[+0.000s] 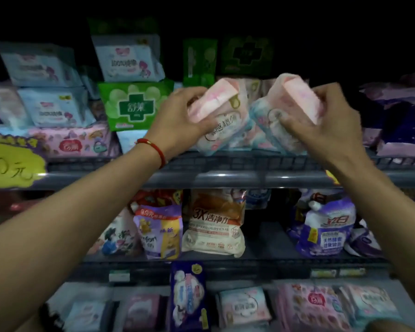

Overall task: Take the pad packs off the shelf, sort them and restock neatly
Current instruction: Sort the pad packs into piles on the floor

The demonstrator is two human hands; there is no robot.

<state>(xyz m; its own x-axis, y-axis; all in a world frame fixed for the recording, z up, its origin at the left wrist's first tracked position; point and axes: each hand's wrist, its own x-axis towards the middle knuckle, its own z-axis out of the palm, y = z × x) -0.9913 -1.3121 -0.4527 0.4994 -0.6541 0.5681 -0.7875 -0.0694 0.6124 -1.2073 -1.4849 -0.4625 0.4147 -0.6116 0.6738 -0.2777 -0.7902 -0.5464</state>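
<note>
Two pink-and-white pad packs stand tilted on the upper grey shelf (225,178). My left hand (177,118) grips the left pink pack (222,109) by its top and side. My right hand (321,125) grips the right pink pack (288,101) the same way. The two packs lean towards each other and touch near their bases. A red string bracelet is on my left wrist. The right pack's top is blurred.
Left of my hands lie a green pack (132,106), pale blue packs (55,109) and a pink box (70,140). Purple packs (403,121) fill the right. Detergent bags (213,224) stand on the shelf below; more pad packs (244,305) lie on the lowest. A yellow price sign (10,164) hangs left.
</note>
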